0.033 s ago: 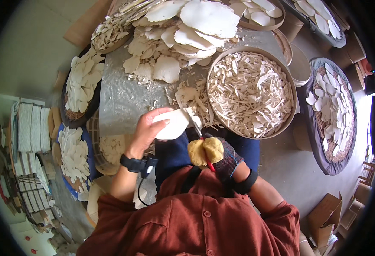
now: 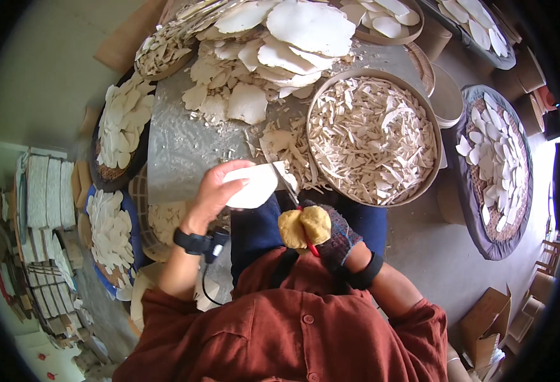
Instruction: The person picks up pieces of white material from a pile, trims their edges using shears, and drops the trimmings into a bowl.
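My left hand (image 2: 213, 190) pinches a thin, off-white flat piece (image 2: 256, 186) by its left side. My right hand (image 2: 338, 234), in a dark knitted glove, is closed on scissors (image 2: 289, 188) with red handles. Lumpy yellow padding (image 2: 304, 227) wraps the handles and hides part of the grip. The scissor blades lie along the right edge of the flat piece, where a narrow strip stands on their far side. Just beyond is a round tray (image 2: 437, 137) full of pale offcuts (image 2: 375, 134).
A heap of large pale sheets (image 2: 248, 102) lies on the metal table (image 2: 172, 153). Round trays of trimmed oval pieces stand left (image 2: 111, 229) and right (image 2: 499, 165). A cardboard box (image 2: 483, 325) sits on the floor at lower right. A cable (image 2: 207, 290) hangs from my left wrist.
Both hands, the flat piece and the scissors have shifted slightly left. The blades now show as a longer line across the edge of the piece.
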Demonstrator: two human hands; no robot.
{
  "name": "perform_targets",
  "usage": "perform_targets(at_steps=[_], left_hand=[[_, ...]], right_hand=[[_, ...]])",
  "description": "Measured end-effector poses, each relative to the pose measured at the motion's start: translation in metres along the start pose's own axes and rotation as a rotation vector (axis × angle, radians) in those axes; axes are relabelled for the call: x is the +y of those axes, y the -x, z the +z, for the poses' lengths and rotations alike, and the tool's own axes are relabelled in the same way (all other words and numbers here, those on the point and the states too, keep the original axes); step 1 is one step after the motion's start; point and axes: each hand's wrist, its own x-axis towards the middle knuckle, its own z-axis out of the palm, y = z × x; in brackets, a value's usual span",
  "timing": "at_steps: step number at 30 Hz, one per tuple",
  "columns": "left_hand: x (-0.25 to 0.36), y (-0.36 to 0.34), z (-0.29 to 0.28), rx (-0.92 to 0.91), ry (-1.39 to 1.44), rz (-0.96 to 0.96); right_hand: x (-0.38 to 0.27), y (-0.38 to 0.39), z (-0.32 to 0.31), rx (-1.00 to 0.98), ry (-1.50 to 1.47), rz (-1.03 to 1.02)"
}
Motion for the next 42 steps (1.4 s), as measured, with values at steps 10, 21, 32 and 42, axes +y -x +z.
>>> perform_targets(at_steps=[10,21,32,42], left_hand=[[0.108,-0.036,0.102,-0.614,0.083,0.274],[0.018,-0.115,0.046,-0.048,-1.281,0.302],[0.038,-0.087,-0.077,-0.331,-0.216,-0.161],[0.165,-0.130,-0.214,0.401,0.562,0.457]], right_hand=[[0.007,0.038,-0.013,0.031,0.020,0.193],[0.001,0.071,-0.027,0.227,-0.123,-0.120],[-0.006,0.057,-0.020,0.157,-0.401,-0.010],[-0.020,0.034,-0.003,0.086,-0.481,0.140]])
